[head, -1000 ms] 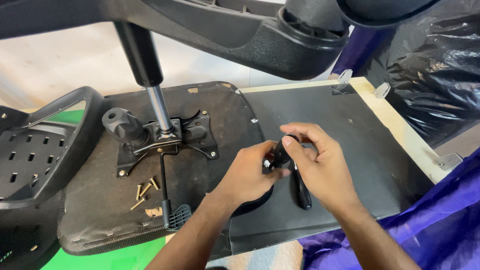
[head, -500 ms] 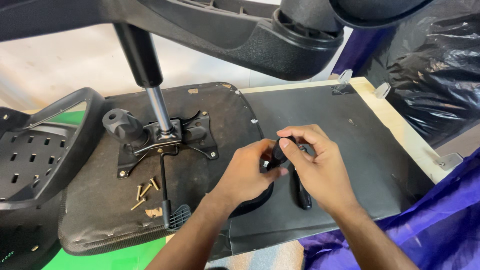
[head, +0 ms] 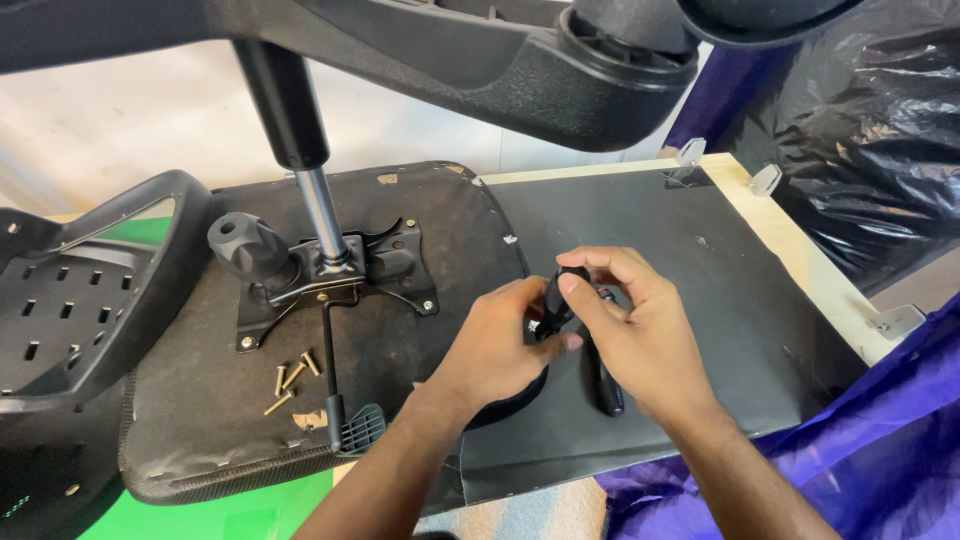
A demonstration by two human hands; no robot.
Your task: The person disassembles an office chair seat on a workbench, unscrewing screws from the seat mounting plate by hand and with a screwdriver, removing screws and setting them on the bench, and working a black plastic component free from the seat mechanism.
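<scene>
Left hand [head: 497, 345]: closed around a small black handle [head: 553, 298], middle of the frame, keeping it steady.
Right hand [head: 640, 335]: fingers pinch the handle's top, as if to turn it.
Seat [head: 200, 420]: upside down, left side, metal plate [head: 375, 265] up.
Screws [head: 290, 378]: loose, lower left, close by.
Board [head: 720, 290]: flat under the hands.

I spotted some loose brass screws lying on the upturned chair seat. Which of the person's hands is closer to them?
Left. The left hand is just right of the screws, resting at the seat's edge. The right hand is farther right, over the black board; both hands grip a small black part.
</scene>
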